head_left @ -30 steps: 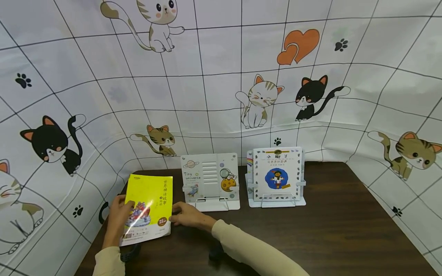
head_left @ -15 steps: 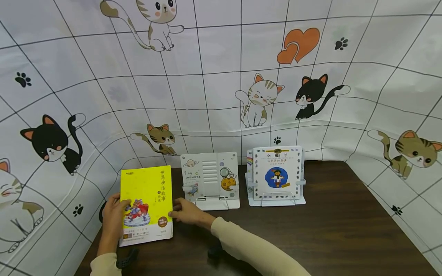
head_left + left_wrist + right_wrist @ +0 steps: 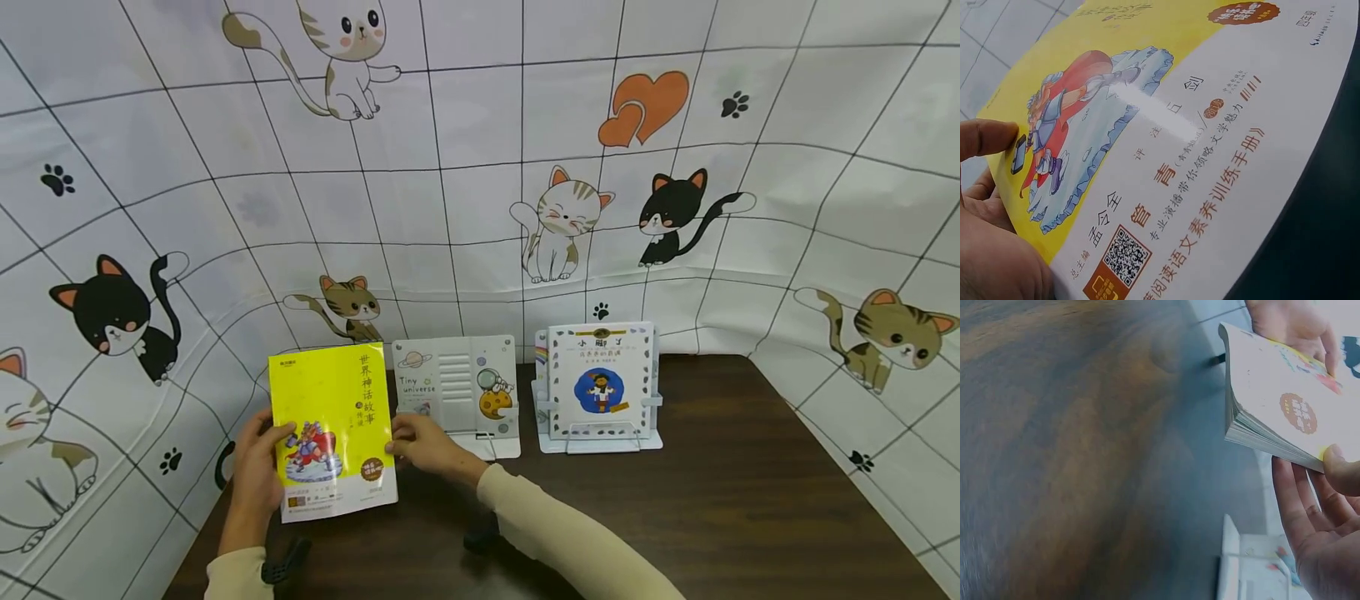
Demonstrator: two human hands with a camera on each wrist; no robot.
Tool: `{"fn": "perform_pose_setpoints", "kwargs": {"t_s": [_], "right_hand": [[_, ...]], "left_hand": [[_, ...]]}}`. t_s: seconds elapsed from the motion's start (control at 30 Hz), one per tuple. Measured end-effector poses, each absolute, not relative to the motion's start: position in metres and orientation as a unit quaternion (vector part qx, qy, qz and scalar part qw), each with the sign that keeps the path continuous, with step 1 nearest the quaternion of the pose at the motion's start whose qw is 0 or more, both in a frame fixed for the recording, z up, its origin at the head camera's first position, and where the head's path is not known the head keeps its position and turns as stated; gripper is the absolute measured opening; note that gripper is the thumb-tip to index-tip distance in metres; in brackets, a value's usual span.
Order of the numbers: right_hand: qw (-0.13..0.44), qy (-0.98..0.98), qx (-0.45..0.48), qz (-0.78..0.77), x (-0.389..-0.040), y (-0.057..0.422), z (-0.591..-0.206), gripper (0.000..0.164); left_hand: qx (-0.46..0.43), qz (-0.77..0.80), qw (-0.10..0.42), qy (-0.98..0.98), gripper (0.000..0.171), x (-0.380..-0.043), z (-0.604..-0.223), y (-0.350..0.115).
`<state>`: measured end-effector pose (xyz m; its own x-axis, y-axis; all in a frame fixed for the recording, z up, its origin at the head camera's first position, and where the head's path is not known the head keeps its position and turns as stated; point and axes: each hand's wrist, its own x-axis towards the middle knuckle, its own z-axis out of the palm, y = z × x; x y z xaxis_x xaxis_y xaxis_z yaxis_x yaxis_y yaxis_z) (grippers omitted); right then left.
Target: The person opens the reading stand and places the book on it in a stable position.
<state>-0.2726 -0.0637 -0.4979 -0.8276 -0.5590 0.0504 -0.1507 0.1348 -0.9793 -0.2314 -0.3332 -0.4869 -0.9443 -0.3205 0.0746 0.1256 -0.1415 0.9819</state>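
Observation:
A yellow and white paperback book (image 3: 330, 392) stands nearly upright in both hands over the left part of the table, its illustrated cover facing me. The left hand (image 3: 258, 467) grips its left edge, thumb on the cover and fingers behind, as the left wrist view also shows. At the opposite edge the right hand (image 3: 431, 446) pinches it; in the right wrist view the right thumb (image 3: 1342, 469) lies on the cover and the fingers sit under the page block. Just right of the book is a white "Tiny universe" book stand (image 3: 457, 387), partly covered by the book and right hand.
Further right, another stand (image 3: 652, 442) bears a white picture book (image 3: 600, 350) with a blue circle. The dark wood table (image 3: 720, 500) runs up to a white cat-print backdrop (image 3: 465, 208). A black strap (image 3: 285, 562) shows by the left wrist.
Both hands have moved the yellow book rightward and up, from a leaning pose to a more upright one. Its right edge now overlaps the left side of the "Tiny universe" stand.

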Motion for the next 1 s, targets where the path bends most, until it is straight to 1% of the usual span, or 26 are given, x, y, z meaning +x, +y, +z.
{"fn": "perform_pose_setpoints", "kwargs": {"t_s": [0.13, 0.23, 0.33, 0.43, 0.57, 0.67, 0.77, 0.83, 0.9, 1.0], "right_hand": [[0.16, 0.733, -0.253, -0.61, -0.275, -0.049, -0.494, 0.017], [0.149, 0.735, -0.268, -0.605, -0.278, -0.037, -0.489, 0.018], [0.133, 0.739, -0.283, -0.597, -0.281, -0.025, -0.482, 0.023], [0.11, 0.746, -0.287, -0.592, -0.283, -0.011, -0.474, 0.023], [0.065, 0.762, -0.279, -0.581, -0.287, 0.008, -0.467, 0.02], [0.037, 0.769, -0.271, -0.578, -0.29, 0.024, -0.46, 0.022], [0.014, 0.772, -0.269, -0.575, -0.293, 0.038, -0.454, 0.024], [-0.006, 0.774, -0.266, -0.574, -0.295, 0.047, -0.449, 0.023], [-0.025, 0.774, -0.263, -0.575, -0.299, 0.054, -0.446, 0.023], [-0.044, 0.777, -0.256, -0.573, -0.303, 0.064, -0.442, 0.022]], "left_hand": [[0.045, -0.76, 0.144, -0.632, 0.026, -0.232, -0.478, -0.32], [0.033, -0.771, 0.142, -0.62, 0.026, -0.236, -0.471, -0.31], [0.028, -0.778, 0.147, -0.611, 0.03, -0.24, -0.465, -0.3], [0.019, -0.784, 0.149, -0.602, 0.036, -0.244, -0.461, -0.289], [-0.008, -0.766, 0.141, -0.628, 0.044, -0.249, -0.455, -0.275], [-0.045, -0.724, 0.124, -0.677, 0.054, -0.251, -0.45, -0.266], [-0.078, -0.674, 0.097, -0.728, 0.066, -0.252, -0.446, -0.26], [-0.087, -0.645, 0.085, -0.755, 0.07, -0.252, -0.446, -0.256], [-0.087, -0.625, 0.082, -0.771, 0.068, -0.254, -0.446, -0.251], [-0.09, -0.623, 0.091, -0.772, 0.06, -0.258, -0.446, -0.243]]}}
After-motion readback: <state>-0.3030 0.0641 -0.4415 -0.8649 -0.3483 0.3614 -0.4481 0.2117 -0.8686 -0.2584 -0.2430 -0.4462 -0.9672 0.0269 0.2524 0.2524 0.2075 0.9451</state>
